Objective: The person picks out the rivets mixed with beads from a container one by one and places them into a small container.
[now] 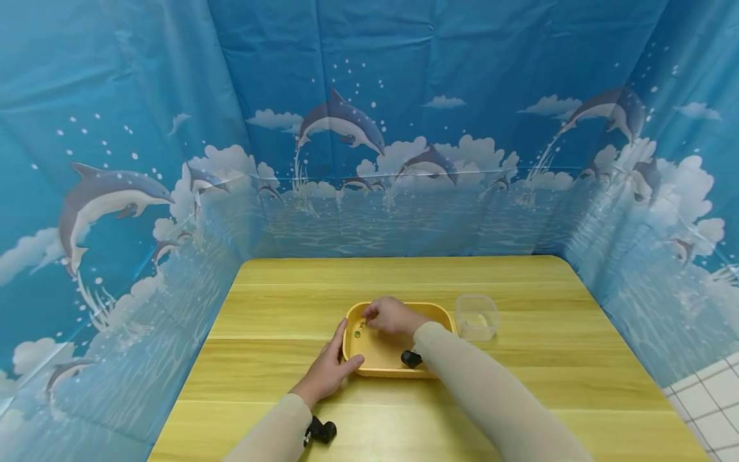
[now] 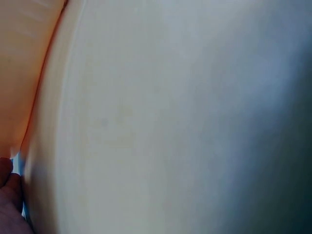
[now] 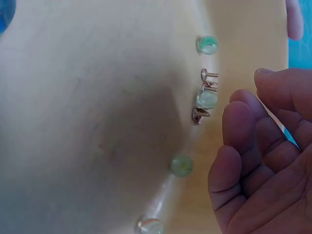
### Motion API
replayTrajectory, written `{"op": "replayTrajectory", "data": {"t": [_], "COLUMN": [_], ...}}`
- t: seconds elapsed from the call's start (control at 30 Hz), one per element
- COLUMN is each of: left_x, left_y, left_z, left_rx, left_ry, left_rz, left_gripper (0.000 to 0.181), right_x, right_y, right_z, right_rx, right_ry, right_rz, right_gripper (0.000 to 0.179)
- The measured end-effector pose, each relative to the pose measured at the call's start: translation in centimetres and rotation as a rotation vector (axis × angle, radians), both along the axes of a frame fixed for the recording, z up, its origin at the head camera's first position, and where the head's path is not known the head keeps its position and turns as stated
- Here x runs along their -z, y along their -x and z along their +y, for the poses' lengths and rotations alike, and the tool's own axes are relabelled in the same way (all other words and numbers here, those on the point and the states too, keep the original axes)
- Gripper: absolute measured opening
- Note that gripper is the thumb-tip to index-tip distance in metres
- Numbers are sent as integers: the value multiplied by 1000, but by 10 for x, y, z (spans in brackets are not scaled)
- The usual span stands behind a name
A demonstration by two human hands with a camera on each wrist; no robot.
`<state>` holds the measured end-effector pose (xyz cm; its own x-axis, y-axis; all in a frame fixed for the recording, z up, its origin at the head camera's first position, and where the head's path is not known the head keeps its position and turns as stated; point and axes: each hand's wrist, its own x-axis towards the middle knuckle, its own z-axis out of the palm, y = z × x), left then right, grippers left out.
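I see the left hand (image 1: 326,372) gripping the tray (image 1: 382,350), likely to steady it, but can't tell whether the right hand (image 1: 395,316) has anything between its fingers (image 3: 239,124).

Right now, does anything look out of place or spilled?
Nothing visibly spilled or damaged. Slightly odd: coppery thumbtacks lie mixed with greenish marbles inside the yellow tray, a possible prick risk near the bare fingers of the right hand.
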<state>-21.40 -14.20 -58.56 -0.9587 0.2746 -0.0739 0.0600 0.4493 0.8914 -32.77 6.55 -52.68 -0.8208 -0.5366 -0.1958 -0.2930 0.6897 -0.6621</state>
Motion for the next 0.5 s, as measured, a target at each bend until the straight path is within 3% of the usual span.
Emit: {"op": "replayTrajectory", "data": {"t": [0.5], "left_x": [4], "left_y": [1], "left_z": [-2], "left_rx": [3], "left_ry": [7], "left_rz": [9], "left_gripper": [91], "right_x": [22], "right_y": [3], "right_z": [-9], "right_rx": [-22], "right_ry": [-28], "right_rz": [15], "right_gripper": [27]}}
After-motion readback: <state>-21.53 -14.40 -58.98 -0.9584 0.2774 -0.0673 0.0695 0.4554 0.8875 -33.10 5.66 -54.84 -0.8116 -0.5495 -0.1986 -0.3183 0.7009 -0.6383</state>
